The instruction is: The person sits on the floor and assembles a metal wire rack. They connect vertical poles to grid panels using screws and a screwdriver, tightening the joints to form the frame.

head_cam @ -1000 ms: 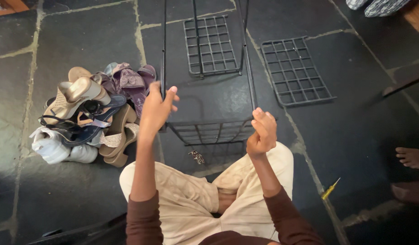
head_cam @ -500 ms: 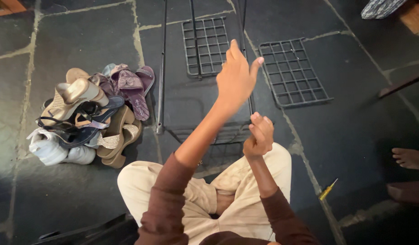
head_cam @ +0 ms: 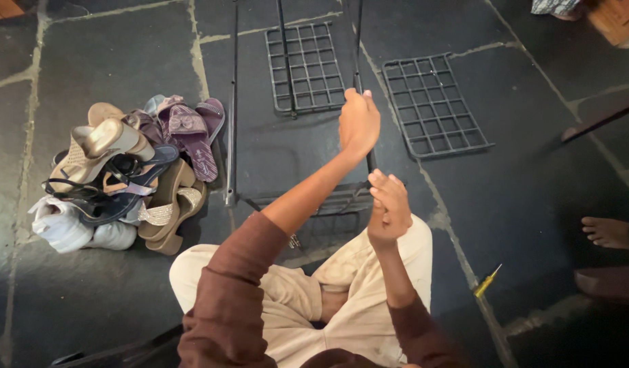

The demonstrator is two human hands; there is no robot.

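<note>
Left hand [head_cam: 358, 123] fingers wrapped round black rack upright [head_cam: 358, 48]; right hand [head_cam: 389, 204] below, fingers curled on same upright; shoe pile [head_cam: 123, 174] left of rack.

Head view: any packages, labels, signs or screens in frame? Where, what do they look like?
None: no label, sign or screen shows.
Closest to a package: white bag, far left on the stone floor, under the shoe pile; soft, crumpled, plain white.
</note>
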